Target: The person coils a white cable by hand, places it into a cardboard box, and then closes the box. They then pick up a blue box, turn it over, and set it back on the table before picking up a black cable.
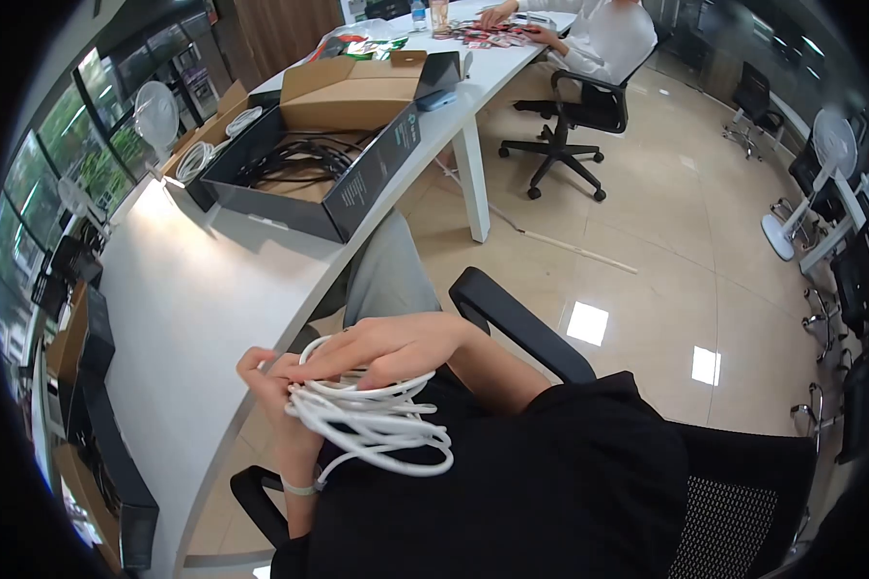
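Note:
A white cable (381, 425) is gathered in a loose coil of several loops in front of my black shirt. My left hand (282, 391), with a light band at the wrist, is closed round one end of the coil. Over the top of the loops lies my right hand (391, 349), its fingers bent toward the left one and gripping the cable there. The fingertips of both hands meet, and part of the cable between them is hidden.
On the white table (193, 289) stands an open box (381, 174) with black cables (304, 159) inside. White cable coils (196, 161) sit behind it. More dark boxes (97, 386) line the left side. A person in white (608, 43) sits at the table's far end. A chair armrest (521, 323) is beside me.

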Motion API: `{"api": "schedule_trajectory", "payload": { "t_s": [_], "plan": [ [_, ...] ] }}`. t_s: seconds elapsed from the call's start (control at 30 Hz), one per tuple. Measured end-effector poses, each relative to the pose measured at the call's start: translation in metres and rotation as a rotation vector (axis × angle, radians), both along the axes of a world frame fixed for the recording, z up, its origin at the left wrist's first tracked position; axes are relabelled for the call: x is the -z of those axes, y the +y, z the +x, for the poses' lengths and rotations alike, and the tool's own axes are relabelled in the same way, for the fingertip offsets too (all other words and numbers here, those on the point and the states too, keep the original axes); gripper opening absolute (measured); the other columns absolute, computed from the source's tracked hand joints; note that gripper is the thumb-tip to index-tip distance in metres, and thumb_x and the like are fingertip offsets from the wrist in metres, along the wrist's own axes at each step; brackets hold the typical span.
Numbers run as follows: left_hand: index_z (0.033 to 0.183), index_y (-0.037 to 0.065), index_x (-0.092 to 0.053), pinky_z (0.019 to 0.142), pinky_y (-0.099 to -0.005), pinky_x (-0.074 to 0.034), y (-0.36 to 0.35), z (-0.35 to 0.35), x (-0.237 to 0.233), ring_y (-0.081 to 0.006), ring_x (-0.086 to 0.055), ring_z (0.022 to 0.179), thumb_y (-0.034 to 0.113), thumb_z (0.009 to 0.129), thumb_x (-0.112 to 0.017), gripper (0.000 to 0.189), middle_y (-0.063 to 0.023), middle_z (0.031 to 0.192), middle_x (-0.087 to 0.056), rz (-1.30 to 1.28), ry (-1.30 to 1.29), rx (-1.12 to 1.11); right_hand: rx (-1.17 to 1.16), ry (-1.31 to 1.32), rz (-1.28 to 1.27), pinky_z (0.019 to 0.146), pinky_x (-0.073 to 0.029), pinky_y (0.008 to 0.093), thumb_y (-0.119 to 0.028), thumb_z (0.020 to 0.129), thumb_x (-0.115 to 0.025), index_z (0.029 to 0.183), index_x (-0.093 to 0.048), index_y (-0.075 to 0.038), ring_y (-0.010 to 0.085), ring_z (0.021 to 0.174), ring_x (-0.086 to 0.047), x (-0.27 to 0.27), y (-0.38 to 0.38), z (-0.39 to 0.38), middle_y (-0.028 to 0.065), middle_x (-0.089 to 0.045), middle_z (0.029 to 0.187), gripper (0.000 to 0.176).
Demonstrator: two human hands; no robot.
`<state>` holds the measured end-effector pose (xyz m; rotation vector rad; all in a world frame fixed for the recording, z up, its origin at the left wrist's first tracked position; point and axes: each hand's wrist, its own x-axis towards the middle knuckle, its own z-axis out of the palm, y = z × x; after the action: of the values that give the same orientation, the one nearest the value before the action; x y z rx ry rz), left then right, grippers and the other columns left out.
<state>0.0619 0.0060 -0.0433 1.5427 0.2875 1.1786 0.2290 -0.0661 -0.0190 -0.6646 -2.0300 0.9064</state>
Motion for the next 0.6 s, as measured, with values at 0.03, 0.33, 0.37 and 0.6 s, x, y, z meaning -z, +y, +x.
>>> {"api": "schedule_trajectory", "payload": {
  "t_s": [0.03,0.33,0.37,0.6],
  "plan": [
    [0.098,0.003,-0.037,0.055,-0.0236,-0.040,0.000,-0.003,-0.011,-0.0140,-0.053,0.063,0.010,0.074,-0.059,0.034,-0.0097,0.072,-0.055,0.222,0.267,-0.041,0.105,-0.029,0.046,0.087,-0.037,0.0364,-0.024,0.081,-0.039,0.124,-0.039,0.000,0.0362,0.103,-0.046,-0.001,-0.004,-0.004,0.0236,-0.048,0.115,0.050],
    [0.077,0.000,-0.054,0.065,-0.0325,-0.044,0.006,-0.004,-0.023,-0.0277,-0.057,0.073,0.013,0.069,-0.058,0.015,-0.0140,0.081,-0.058,0.619,0.678,0.016,0.339,-0.266,0.143,0.067,-0.045,0.0346,-0.072,0.069,-0.038,0.125,-0.034,0.004,0.0351,0.087,-0.054,-0.009,-0.031,-0.013,0.0232,-0.048,0.111,0.094],
    [0.077,0.000,-0.054,0.065,-0.0325,-0.044,0.000,-0.003,-0.029,-0.0277,-0.057,0.073,0.013,0.069,-0.058,0.015,-0.0140,0.081,-0.058,0.619,0.677,0.018,0.337,-0.263,0.195,0.063,-0.045,0.0344,-0.079,0.062,-0.040,0.126,-0.032,0.005,0.0353,0.084,-0.055,-0.007,-0.033,-0.013,0.0236,-0.047,0.111,0.105],
    [0.079,0.000,-0.054,0.080,-0.0375,-0.043,0.009,0.000,-0.035,-0.0312,-0.055,0.094,0.018,0.067,-0.060,0.023,-0.0193,0.100,-0.055,0.951,0.485,-0.049,0.355,-0.270,0.208,0.067,-0.046,0.0340,-0.070,0.065,-0.049,0.127,-0.028,0.005,0.0348,0.085,-0.055,-0.015,-0.050,-0.027,0.0254,-0.041,0.113,0.100]
  ]
}}
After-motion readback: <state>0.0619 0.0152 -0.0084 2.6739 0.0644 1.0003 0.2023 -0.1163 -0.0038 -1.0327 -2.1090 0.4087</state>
